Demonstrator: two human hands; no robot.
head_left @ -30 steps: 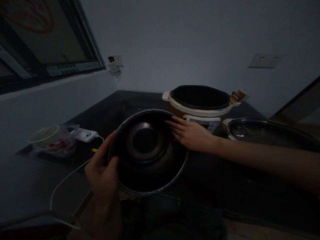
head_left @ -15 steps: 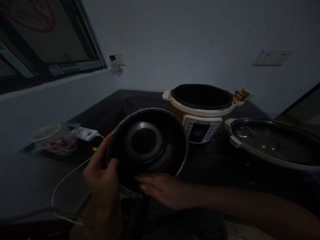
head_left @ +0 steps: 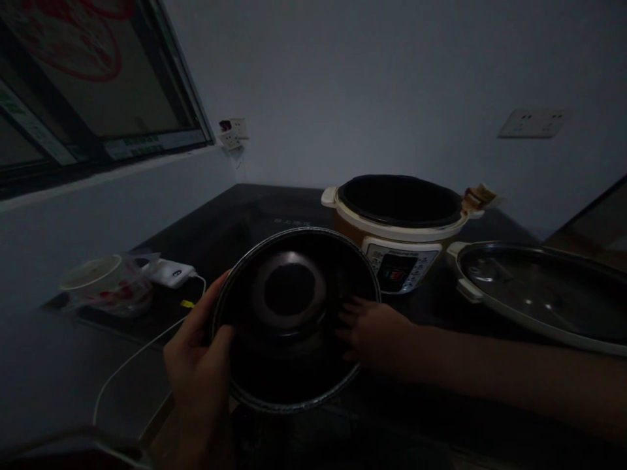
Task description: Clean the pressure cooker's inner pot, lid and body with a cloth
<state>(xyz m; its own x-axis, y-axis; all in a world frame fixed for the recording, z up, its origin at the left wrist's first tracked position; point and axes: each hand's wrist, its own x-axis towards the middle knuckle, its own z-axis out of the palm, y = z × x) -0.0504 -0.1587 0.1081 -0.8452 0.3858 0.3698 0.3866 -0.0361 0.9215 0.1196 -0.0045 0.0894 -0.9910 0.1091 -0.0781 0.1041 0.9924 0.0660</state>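
A dark round inner cooking pot [head_left: 291, 359] is tilted so that its inside faces me. My left hand [head_left: 200, 365] is closed on its left rim, thumb on the inside and fingers behind. At the pot's right inner wall is my right hand [head_left: 375, 333], its fingers spread and holding nothing; dimness hides how firmly they touch. Behind the pot stands the cooker body [head_left: 350, 228] with its top uncovered and a control panel [head_left: 399, 267] in front. A large lid [head_left: 543, 290] with a pale rim lies to the right.
On the dark table's left end are a bowl in a plastic bag [head_left: 110, 284] and a white power bank [head_left: 172, 273] with a cable. A crumpled wrapper-like piece [head_left: 477, 199] sits on the cooker's right handle. Wall sockets [head_left: 531, 123] and a window [head_left: 127, 85] are behind.
My right hand has moved from the pot's lower inside to its right inner wall, with its fingers now spread. The left hand keeps its hold. The view has shifted slightly.
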